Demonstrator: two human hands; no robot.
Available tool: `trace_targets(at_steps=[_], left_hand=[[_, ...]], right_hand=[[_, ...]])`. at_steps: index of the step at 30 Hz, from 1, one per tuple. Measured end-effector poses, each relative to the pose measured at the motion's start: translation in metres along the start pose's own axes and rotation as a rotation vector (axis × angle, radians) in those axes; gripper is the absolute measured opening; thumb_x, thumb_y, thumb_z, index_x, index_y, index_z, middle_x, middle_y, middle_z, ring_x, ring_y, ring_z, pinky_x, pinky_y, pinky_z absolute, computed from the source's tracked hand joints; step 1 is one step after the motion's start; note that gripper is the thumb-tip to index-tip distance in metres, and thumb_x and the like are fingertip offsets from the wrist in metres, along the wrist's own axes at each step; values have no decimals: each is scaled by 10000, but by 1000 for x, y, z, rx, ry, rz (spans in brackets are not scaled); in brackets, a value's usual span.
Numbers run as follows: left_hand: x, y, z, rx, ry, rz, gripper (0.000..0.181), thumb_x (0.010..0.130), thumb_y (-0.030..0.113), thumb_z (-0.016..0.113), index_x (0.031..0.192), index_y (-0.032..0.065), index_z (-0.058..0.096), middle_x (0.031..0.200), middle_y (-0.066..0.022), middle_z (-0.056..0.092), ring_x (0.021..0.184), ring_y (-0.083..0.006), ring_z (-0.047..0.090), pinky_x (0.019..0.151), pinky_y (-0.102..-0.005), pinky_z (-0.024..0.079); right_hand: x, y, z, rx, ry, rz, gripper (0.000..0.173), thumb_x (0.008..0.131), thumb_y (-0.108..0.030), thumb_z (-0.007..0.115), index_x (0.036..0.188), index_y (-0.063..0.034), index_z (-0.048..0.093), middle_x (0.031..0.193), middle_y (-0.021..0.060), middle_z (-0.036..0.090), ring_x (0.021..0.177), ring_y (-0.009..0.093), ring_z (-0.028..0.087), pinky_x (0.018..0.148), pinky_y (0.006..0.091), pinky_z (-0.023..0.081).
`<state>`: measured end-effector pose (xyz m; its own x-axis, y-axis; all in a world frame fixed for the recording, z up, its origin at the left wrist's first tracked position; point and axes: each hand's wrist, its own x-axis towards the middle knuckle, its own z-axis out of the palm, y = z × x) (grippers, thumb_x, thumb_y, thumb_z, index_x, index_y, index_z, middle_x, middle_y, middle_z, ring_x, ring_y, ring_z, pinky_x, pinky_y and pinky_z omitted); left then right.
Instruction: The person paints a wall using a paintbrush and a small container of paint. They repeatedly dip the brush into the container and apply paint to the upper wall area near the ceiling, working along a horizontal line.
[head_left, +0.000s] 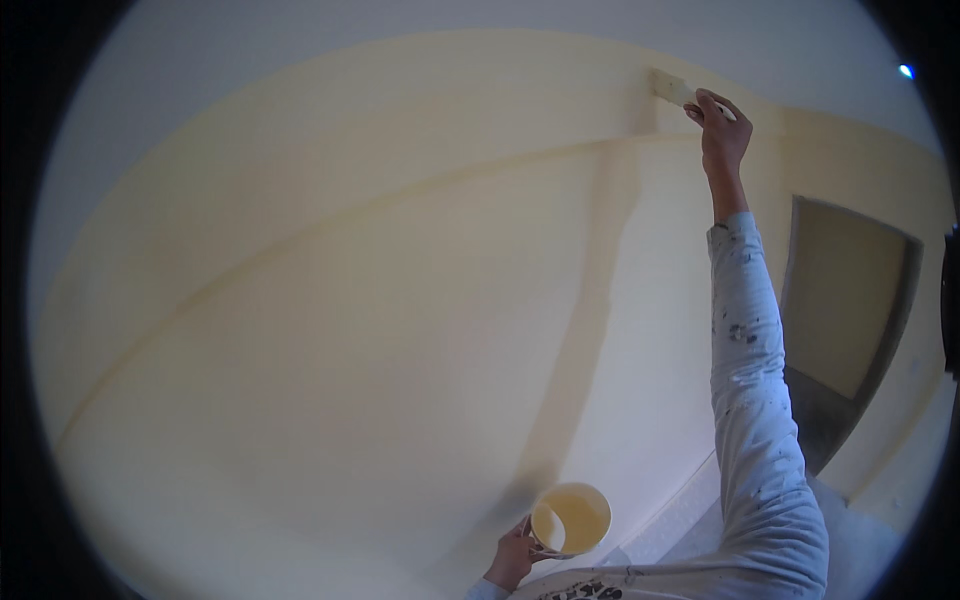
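Note:
My right hand (721, 127) is raised high at the upper right, closed on the handle of a flat paintbrush (672, 88). The pale bristles of the brush point left, at the upper part of a cream-yellow wall (420, 315), just below the ceiling edge. Low in the view, my left hand (514, 555) grips the side of a white paint bucket (572, 519) that has yellow paint inside. The bucket is near the wall, its open top facing up. The right sleeve is light grey with dark paint spots.
A grey-white ceiling (525, 15) borders the wall above. A doorway (847, 300) opens in the adjoining wall at the right, past my raised arm. A pale baseboard (675, 510) and grey floor (855, 525) show at the lower right.

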<state>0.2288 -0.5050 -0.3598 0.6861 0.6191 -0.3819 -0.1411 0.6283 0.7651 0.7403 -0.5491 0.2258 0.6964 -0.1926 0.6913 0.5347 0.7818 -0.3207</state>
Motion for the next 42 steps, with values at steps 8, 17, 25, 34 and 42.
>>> trace_targets(at_steps=[8, 17, 25, 34, 42], left_hand=[[32, -1, 19, -10, 32, -17, 808, 834, -170, 443, 1611, 50, 423, 1559, -130, 505, 1197, -361, 687, 880, -515, 674], [116, 1, 69, 31, 90, -33, 841, 806, -175, 418, 1605, 85, 451, 1446, -168, 572, 1152, -358, 705, 889, -527, 676], [124, -13, 118, 0, 130, 1, 837, 809, -177, 408, 1612, 61, 421, 1494, -154, 560, 1222, -394, 685, 922, -560, 667], [136, 36, 95, 35, 101, -79, 847, 750, -216, 361, 1569, 2, 395, 1497, -192, 532, 1296, -480, 618, 920, -708, 622], [-98, 121, -19, 115, -86, -133, 843, 781, -168, 369, 1598, 34, 418, 1529, -177, 539, 1312, -425, 632, 926, -589, 663]], right_hand=[[-145, -48, 95, -180, -256, -484, 127, 955, -17, 749, 1073, 15, 784, 1014, 87, 778, 886, 134, 747, 816, 289, 599], [-145, -33, 100, 130, -498, -314, 147, 996, -69, 739, 1086, 43, 770, 1017, 103, 777, 890, 203, 765, 825, 303, 616], [15, 58, -55, 370, -167, 14, 276, 1012, -93, 722, 1190, 117, 705, 1119, 197, 736, 977, 297, 762, 932, 372, 649], [-251, 12, -187, 55, -347, 407, 107, 915, 34, 727, 920, -30, 812, 1170, 165, 728, 1095, 278, 702, 966, 388, 560], [-508, -234, -145, -563, -1003, 752, 190, 865, 10, 759, 1033, -61, 814, 1249, 91, 766, 1084, 247, 734, 938, 362, 587]])
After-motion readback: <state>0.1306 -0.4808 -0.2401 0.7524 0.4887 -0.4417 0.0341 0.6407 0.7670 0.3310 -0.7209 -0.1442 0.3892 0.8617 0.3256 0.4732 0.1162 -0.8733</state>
